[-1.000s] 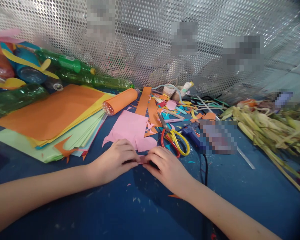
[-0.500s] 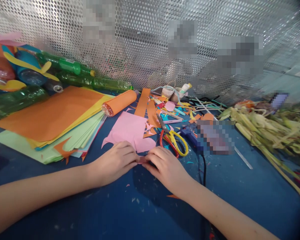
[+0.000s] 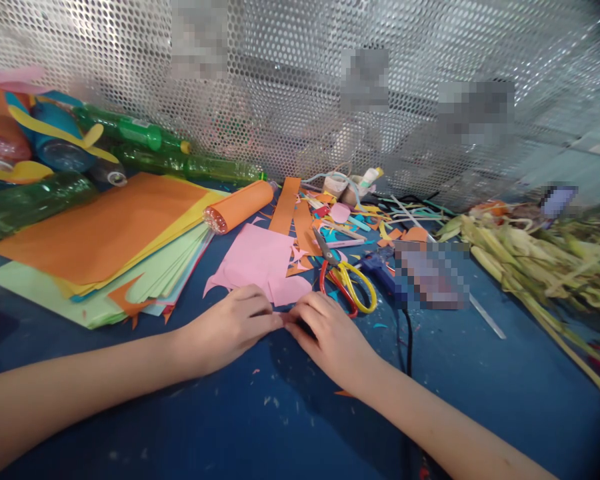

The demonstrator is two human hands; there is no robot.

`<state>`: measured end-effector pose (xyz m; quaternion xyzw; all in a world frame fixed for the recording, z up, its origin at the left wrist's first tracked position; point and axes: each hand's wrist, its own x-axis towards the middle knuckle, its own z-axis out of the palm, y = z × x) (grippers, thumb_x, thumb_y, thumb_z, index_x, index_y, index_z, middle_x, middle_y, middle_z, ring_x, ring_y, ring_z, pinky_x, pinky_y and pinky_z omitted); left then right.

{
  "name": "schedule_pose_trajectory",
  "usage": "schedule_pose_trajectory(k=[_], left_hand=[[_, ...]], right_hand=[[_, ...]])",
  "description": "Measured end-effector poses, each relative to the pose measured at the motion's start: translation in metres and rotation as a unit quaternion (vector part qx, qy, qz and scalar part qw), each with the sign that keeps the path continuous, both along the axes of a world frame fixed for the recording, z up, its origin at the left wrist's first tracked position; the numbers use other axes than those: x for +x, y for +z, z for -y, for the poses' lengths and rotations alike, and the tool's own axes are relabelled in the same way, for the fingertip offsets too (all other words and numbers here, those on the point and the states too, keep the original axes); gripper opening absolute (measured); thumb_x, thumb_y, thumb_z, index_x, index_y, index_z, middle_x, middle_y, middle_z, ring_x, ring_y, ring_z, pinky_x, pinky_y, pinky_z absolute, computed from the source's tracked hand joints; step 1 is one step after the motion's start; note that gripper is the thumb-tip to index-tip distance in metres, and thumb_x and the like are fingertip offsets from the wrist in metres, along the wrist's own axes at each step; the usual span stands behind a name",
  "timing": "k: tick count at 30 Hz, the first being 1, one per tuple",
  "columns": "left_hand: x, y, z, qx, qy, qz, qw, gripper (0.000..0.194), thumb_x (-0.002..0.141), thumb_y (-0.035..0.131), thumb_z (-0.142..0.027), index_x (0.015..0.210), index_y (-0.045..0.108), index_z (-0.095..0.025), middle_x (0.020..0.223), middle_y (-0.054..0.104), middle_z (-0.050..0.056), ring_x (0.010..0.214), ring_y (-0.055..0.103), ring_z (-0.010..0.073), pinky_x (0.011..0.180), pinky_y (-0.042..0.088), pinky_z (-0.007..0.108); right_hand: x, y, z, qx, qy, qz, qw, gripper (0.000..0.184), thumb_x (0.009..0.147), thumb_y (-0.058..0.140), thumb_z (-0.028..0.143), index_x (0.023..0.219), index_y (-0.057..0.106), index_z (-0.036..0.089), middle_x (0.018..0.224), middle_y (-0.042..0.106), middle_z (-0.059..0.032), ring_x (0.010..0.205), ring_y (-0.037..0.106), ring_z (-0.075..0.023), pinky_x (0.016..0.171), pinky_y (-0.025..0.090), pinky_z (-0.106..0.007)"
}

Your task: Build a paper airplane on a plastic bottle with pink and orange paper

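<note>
Close together at the middle of the head view, my left hand (image 3: 233,327) and my right hand (image 3: 333,343) pinch a small piece of pink paper (image 3: 281,315) between their fingertips. Most of that piece is hidden by the fingers. Just beyond the hands lies a cut pink sheet (image 3: 255,257) with a curved lower part near my knuckles. Scissors (image 3: 363,290) with one red and one yellow handle rest past my right hand. To their right is a blue glue gun (image 3: 383,270) with a black cord.
On the left sits a stack of coloured paper (image 3: 110,227), with green plastic bottles (image 3: 140,133) behind it. An orange-wrapped bottle (image 3: 243,207) lies beside the stack. Paper scraps (image 3: 340,213) litter the back middle. Dry corn husks (image 3: 530,260) are at right. A perforated metal panel (image 3: 290,73) stands behind.
The fingers of my left hand have shifted slightly toward my right hand, covering more of the small pink piece. Everything else on the table stays in place.
</note>
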<state>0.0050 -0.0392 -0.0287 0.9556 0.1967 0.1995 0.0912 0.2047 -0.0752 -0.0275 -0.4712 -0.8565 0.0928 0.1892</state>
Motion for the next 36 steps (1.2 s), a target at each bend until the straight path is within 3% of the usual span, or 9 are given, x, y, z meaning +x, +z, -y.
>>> schedule_pose_trajectory(k=[7, 14, 18, 23, 36], left_hand=[[-0.0015, -0.0028, -0.0007, 0.029, -0.005, -0.002, 1.0, 0.023, 0.09, 0.04, -0.018, 0.095, 0.062, -0.014, 0.081, 0.059, 0.007, 0.083, 0.048, 0.0186, 0.077, 0.044, 0.032], [-0.0015, -0.0029, -0.0008, 0.008, 0.004, 0.012, 1.0, 0.021, 0.09, 0.042, -0.018, 0.094, 0.063, -0.014, 0.082, 0.06, 0.006, 0.083, 0.047, 0.0181, 0.076, 0.043, 0.03], [-0.001, -0.0011, -0.0007, -0.018, 0.005, 0.018, 1.0, 0.021, 0.09, 0.042, -0.017, 0.097, 0.061, -0.015, 0.083, 0.06, 0.006, 0.084, 0.048, 0.0175, 0.076, 0.043, 0.03], [-0.0002, 0.0016, 0.0, -0.041, 0.008, 0.013, 0.999, 0.021, 0.09, 0.041, -0.016, 0.095, 0.062, -0.015, 0.083, 0.059, 0.006, 0.085, 0.049, 0.0178, 0.075, 0.044, 0.029], [-0.0026, 0.0005, 0.0007, -0.068, 0.016, 0.006, 0.998, 0.021, 0.09, 0.042, -0.019, 0.1, 0.061, -0.015, 0.089, 0.058, 0.007, 0.087, 0.05, 0.0175, 0.077, 0.045, 0.03]], right_hand=[[-0.004, -0.0019, 0.001, 0.006, -0.012, -0.003, 1.0, 0.009, 0.086, 0.049, 0.021, 0.083, 0.057, 0.016, 0.084, 0.055, -0.0051, 0.084, 0.053, -0.0193, 0.077, 0.045, -0.036], [-0.002, -0.0024, 0.0008, -0.01, -0.023, -0.017, 1.0, 0.008, 0.086, 0.05, 0.022, 0.082, 0.055, 0.017, 0.085, 0.055, -0.0049, 0.084, 0.052, -0.0192, 0.077, 0.044, -0.036], [0.0004, -0.0026, -0.0006, -0.011, 0.003, -0.033, 0.999, 0.008, 0.087, 0.05, 0.023, 0.084, 0.055, 0.017, 0.087, 0.055, -0.0042, 0.085, 0.052, -0.0179, 0.079, 0.044, -0.034], [0.0026, -0.0013, 0.0001, 0.038, 0.043, 0.013, 0.998, 0.01, 0.087, 0.049, 0.02, 0.086, 0.058, 0.016, 0.089, 0.057, -0.0057, 0.085, 0.052, -0.0191, 0.078, 0.042, -0.036], [0.0043, -0.003, -0.0013, 0.045, 0.041, -0.001, 0.998, 0.013, 0.087, 0.05, 0.022, 0.09, 0.062, 0.017, 0.086, 0.06, -0.0041, 0.084, 0.052, -0.0175, 0.077, 0.041, -0.034]])
